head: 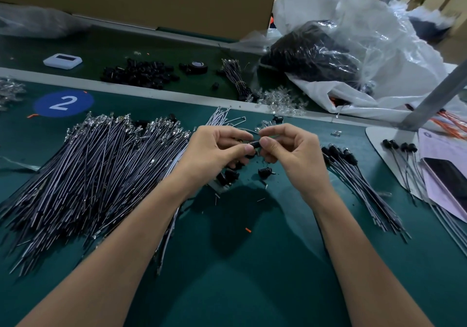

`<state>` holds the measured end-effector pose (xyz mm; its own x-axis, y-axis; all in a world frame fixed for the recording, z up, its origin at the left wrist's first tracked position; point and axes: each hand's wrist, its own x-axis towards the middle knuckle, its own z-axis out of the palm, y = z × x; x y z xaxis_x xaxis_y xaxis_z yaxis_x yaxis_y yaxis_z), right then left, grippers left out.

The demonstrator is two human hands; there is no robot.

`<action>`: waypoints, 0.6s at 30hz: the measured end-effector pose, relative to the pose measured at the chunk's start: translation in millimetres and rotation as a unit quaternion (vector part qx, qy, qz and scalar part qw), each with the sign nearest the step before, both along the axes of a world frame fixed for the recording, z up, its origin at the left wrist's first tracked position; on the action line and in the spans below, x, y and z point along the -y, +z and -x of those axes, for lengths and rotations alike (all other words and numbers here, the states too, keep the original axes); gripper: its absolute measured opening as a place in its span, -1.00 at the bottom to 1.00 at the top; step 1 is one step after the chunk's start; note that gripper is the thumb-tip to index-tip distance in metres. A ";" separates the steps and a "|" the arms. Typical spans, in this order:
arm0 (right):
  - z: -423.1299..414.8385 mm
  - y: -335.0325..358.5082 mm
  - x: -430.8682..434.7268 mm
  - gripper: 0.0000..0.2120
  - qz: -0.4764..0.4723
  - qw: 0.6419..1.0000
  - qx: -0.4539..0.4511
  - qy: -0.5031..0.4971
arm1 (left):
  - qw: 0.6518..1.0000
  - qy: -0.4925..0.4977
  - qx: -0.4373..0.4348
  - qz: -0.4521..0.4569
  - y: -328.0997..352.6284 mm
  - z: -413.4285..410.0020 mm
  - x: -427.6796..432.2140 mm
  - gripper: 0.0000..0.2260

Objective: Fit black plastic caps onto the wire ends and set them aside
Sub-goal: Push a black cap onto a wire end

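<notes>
We hold one black plastic cap (254, 145) in the air between our two hands, above the green worktop (227, 263) and the few loose caps (264, 172) lying on it. Our left hand (217, 149) has its grip clamped on the cap's left end, thumb and forefinger pinching it. Our right hand (290, 151) has its grip pinched together right at the cap's other end, on what we take to be the wire end, though the fingertips hide it. The cap's long axis runs across the view, left to right, so the wire must go in along that line, from the right grip toward the left. Both hands are equally near the cap. The pile of bare wires (101, 175) lies to our left and the capped wires (353, 172) to our right, so we judge that setting the finished piece aside falls to the right hand
</notes>
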<state>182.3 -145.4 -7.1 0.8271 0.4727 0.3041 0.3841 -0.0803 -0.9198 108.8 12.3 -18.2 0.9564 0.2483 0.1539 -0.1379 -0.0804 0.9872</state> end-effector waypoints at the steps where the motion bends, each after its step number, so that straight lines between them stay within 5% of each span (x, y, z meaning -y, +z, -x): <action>1: -0.4 0.2 0.6 -0.97 -0.018 1.000 -0.024 0.008 | 1.000 0.002 0.004 0.015 0.4 0.2 0.4 -0.87; 18: -1.5 -6.4 5.8 -0.92 -0.092 0.989 -0.071 0.089 | 0.995 -0.061 0.014 0.074 -0.2 1.8 1.1 -0.90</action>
